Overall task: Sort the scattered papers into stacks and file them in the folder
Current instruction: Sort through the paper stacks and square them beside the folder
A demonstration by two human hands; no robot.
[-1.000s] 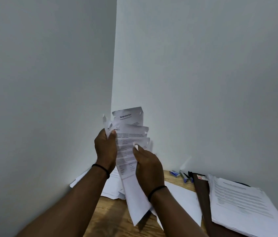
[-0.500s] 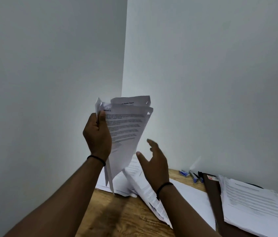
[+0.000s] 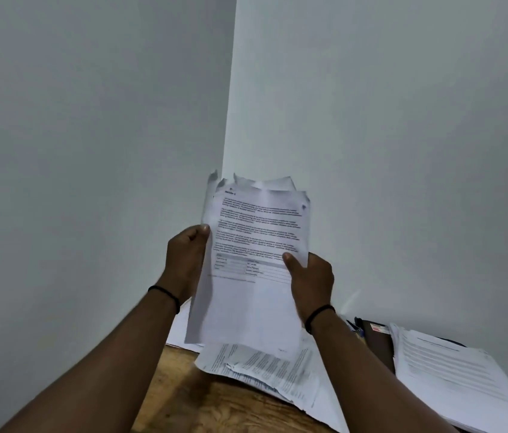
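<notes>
Both hands, left hand (image 3: 185, 256) and right hand (image 3: 310, 278), are gripped around a raised sheaf of papers (image 3: 254, 260) at centre frame, above the bench (image 3: 184, 395)

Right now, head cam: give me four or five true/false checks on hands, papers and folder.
1. Both hands hold the raised sheaf of papers. True: left hand grips its left edge, right hand its right edge.
2. The sheaf lies flat on the table. False: it is held up in front of the wall corner.
3. A neat stack lies on the dark folder at right. True.
4. The wooden table has no loose papers. False: scattered sheets lie below the sheaf.
5. The front sheet is blank. False: it carries printed text.
</notes>
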